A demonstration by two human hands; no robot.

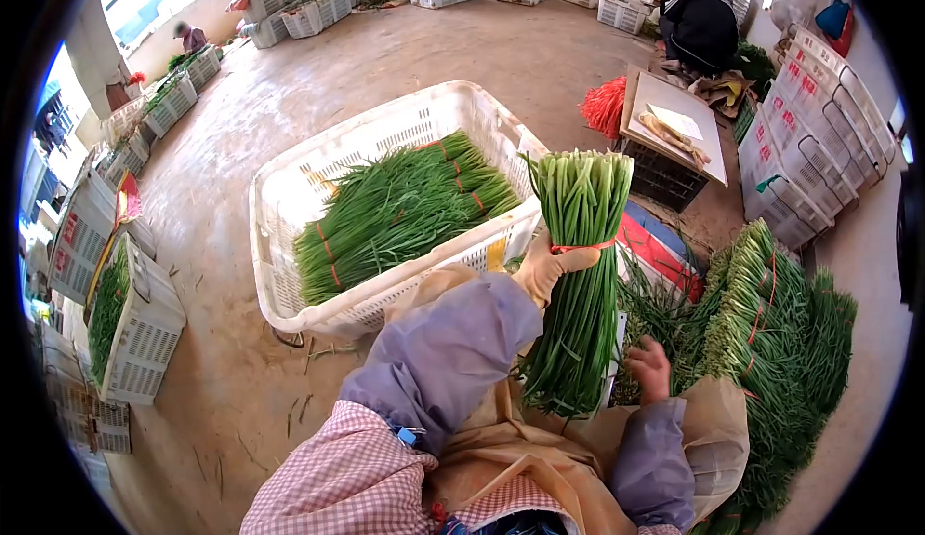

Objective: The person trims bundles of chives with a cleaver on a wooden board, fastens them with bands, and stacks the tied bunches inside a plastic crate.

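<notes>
My left hand (551, 270), in a tan glove, is closed around an upright bundle of garlic chives (581, 294). Pale cut stems point up and the green leaves hang down, with a red band around the upper part. Just right of the leaf ends is my bare right hand (649, 369), its fingers curled; whatever they hold, if anything, is hidden. A white plastic crate (289, 318) stands ahead on the left, with several banded chive bundles (405, 217) lying inside. To my right lies a large pile of chives (790, 352), partly tied with red bands.
A board (708, 149) with paper and a glove rests on a dark crate (665, 183), beside red bands (604, 106). Stacked white crates (814, 130) stand at right. A chive-filled crate (145, 333) is at left. A person in black (701, 29) crouches at back right; others work farther off.
</notes>
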